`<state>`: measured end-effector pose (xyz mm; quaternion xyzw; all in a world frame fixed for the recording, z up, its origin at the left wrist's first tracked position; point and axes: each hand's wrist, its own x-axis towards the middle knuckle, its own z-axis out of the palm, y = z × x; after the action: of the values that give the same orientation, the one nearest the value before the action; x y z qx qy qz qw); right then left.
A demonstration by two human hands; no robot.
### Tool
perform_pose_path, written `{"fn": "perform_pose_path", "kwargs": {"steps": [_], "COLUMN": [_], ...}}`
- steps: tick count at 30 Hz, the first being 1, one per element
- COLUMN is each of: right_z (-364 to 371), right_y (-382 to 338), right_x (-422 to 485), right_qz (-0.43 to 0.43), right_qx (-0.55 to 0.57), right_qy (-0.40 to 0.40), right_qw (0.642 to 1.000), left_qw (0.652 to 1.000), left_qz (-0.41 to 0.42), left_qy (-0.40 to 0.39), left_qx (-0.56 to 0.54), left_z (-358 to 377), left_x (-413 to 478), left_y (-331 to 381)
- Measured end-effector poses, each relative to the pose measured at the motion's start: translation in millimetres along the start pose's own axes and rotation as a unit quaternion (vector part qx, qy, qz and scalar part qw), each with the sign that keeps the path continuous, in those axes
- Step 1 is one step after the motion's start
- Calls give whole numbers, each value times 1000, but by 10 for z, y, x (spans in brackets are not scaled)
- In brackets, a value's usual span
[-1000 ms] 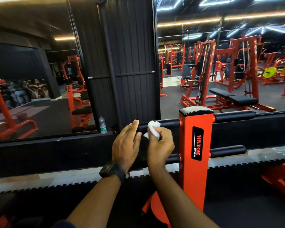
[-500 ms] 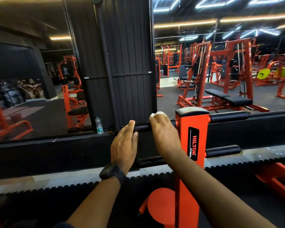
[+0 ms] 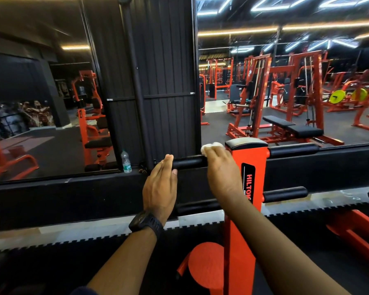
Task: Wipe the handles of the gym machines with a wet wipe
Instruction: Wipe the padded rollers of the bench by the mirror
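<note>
An orange upright post [image 3: 246, 194] of a gym machine carries black padded handles on both sides. My right hand [image 3: 221, 169] grips a white wet wipe [image 3: 211, 145] against the upper left handle [image 3: 189, 161], right beside the post. My left hand [image 3: 160, 188] lies with straight fingers over the outer end of that same handle. A black watch sits on my left wrist. The upper right handle [image 3: 293, 150] and the lower right handle [image 3: 284, 193] stick out bare on the other side.
A mirror wall with a black ledge [image 3: 51, 194] runs just behind the machine. A water bottle [image 3: 126, 161] stands on the ledge at the left. The mirrors reflect orange machines and benches. An orange round foot plate [image 3: 205, 262] sits at the post's base.
My right hand has slid the wipe rightward along the upper left handle until it reached the post. My left hand has stayed on the handle's outer end.
</note>
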<state>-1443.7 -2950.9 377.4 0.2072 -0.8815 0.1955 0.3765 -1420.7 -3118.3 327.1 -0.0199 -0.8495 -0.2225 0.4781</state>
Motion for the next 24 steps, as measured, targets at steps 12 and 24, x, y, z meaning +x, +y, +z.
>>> {"fn": "perform_pose_path", "kwargs": {"steps": [12,24], "right_z": [35,109], "right_y": [19,17], "right_x": [-154,-133], "right_qz": [66,85], "right_qx": [-36,29], "right_qy": [30,57], "right_qw": [997,994], "left_qw": [1000,1000], "left_qz": [16,14], "left_qy": [6,0], "left_qx": [-1,-6], "left_z": [-6,-24], "left_x": [12,3], "left_y": [-25,-25]}}
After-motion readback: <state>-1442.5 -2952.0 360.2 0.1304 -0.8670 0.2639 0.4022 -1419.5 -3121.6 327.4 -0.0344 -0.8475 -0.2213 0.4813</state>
